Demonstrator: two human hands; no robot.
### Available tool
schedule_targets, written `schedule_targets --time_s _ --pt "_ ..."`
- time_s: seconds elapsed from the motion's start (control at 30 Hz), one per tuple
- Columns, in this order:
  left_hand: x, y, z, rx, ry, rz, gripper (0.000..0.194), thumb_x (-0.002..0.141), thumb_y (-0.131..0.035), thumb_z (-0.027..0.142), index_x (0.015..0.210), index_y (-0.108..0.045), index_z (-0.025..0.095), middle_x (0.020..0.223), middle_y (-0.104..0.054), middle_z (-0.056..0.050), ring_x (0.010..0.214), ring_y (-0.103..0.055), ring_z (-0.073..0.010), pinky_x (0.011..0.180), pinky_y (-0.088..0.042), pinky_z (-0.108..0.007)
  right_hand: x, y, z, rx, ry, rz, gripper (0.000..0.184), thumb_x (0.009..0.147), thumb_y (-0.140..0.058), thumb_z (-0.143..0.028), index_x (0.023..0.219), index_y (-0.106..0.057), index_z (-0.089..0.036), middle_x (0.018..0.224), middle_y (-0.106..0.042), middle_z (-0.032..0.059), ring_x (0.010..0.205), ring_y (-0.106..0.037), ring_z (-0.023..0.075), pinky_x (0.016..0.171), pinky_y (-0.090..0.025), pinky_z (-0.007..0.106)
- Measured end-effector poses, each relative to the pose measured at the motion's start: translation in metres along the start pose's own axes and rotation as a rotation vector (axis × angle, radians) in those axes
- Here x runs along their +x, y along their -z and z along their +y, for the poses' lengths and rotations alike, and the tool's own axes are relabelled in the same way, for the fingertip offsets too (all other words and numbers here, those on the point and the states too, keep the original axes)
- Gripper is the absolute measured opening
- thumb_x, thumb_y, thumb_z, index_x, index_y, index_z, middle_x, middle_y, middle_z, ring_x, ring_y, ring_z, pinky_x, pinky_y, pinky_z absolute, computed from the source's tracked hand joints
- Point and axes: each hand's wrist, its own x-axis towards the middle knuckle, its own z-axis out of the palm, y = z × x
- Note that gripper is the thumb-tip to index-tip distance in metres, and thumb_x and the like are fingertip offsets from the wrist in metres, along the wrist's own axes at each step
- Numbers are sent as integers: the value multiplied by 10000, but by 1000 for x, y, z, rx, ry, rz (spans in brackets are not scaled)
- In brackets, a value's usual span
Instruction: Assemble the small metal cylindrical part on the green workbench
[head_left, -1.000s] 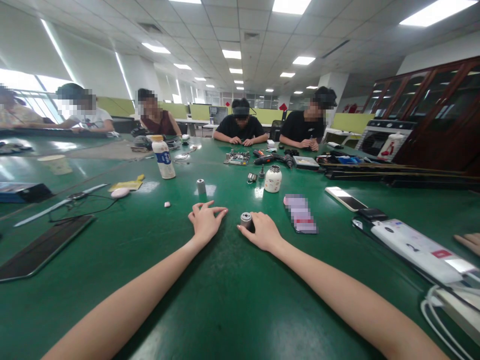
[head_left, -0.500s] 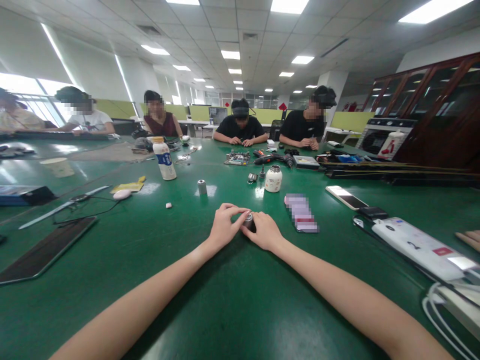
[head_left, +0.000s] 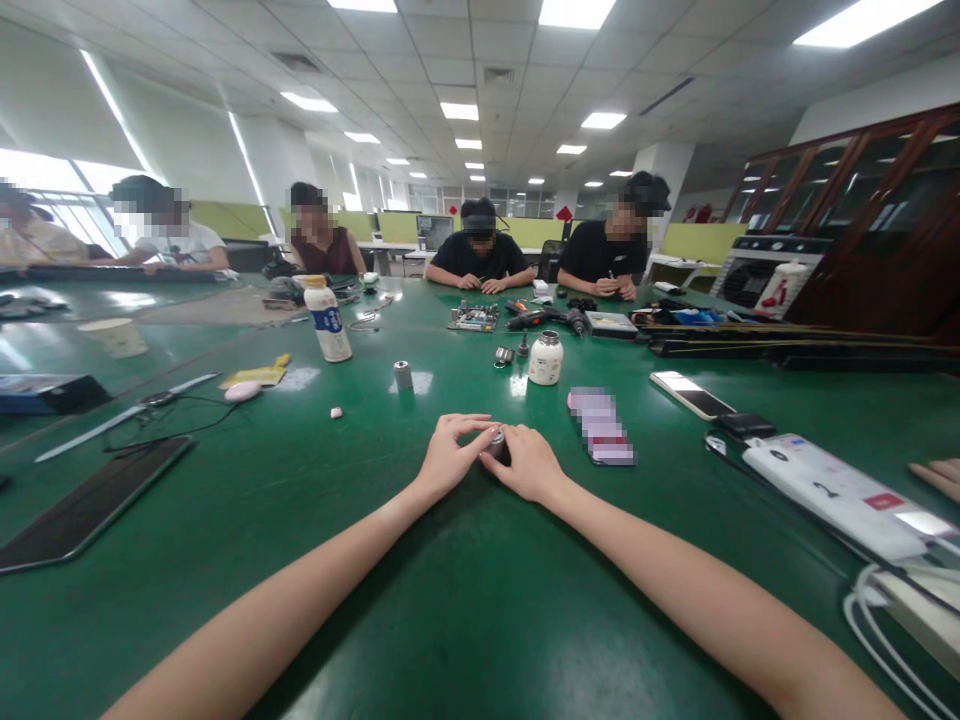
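A small grey metal cylinder (head_left: 498,446) stands on the green table between my two hands, mostly covered by fingers. My right hand (head_left: 531,462) wraps around its right side, thumb in front and fingers behind. The thumb and fingertips of my left hand (head_left: 450,455) are closed at its top edge; whether they pinch a smaller part there is hidden. Further off, a similar grey cylinder (head_left: 403,376) stands upright by itself.
Ahead are a cream bottle (head_left: 546,360), a drink bottle (head_left: 327,322), a circuit board (head_left: 474,317) and a power drill (head_left: 536,319). Phones (head_left: 694,396) and a white power strip (head_left: 832,495) lie right, a dark tablet (head_left: 94,505) left. Several people sit around the table.
My left hand has moved right from beside the grey cylinder to its top, its spread fingers closing there. My right hand has stayed around the cylinder.
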Motion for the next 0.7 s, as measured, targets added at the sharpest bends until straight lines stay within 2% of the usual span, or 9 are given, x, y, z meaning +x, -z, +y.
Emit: schedule_targets --time_s 0.13,0.33,0.43,0.5,0.6,0.63,0.7 --pt "5 5 2 61 35 -19 142 801 -687 370 853 -787 283 1015 -751 -17 1077 -571 -242 1013 -403 -444 0 2 -1 4 -7 -5 445 931 -494 -499 1114 -601 -108 999 -672 130 922 -594 248 803 -416 352" --pt "5 9 14 279 -65 -12 142 826 -666 370 810 -787 298 1039 -746 -12 1064 -534 -262 954 -408 -469 0 5 -3 -8 -11 -16 413 925 -509 -481 1078 -605 -110 979 -673 125 915 -595 253 795 -419 354" --pt "3 6 17 292 -105 68 126 834 -667 338 836 -783 290 1007 -753 -13 1043 -548 -247 946 -407 -449 0 5 -3 -16 -13 -16 398 927 -505 -481 1062 -602 -120 974 -673 122 911 -598 253 793 -420 352" --pt "4 7 14 299 -107 177 143 849 -654 343 897 -780 294 999 -754 -15 1046 -549 -242 960 -398 -442 -1 4 -3 -20 -23 -7 415 932 -483 -509 1038 -604 -127 966 -673 122 910 -601 255 794 -422 354" --pt "9 18 -2 402 38 324 180 857 -641 381 939 -781 304 1067 -738 -35 1108 -507 -285 964 -382 -472 -1 3 -3 -15 -30 9 444 931 -467 -543 1030 -604 -132 982 -672 122 927 -603 259 807 -424 358" --pt "11 23 -10 469 121 325 177 844 -653 393 923 -787 309 1119 -722 -46 1144 -475 -319 958 -372 -500 -2 3 -2 -12 -27 10 448 930 -467 -546 1036 -604 -133 991 -673 121 933 -603 259 813 -425 358" --pt "13 33 -26 587 266 240 170 809 -684 412 881 -797 308 1241 -664 -78 1195 -424 -383 950 -348 -556 -2 2 -2 -8 -27 11 454 930 -466 -550 1042 -605 -132 995 -674 120 933 -604 259 818 -426 358"
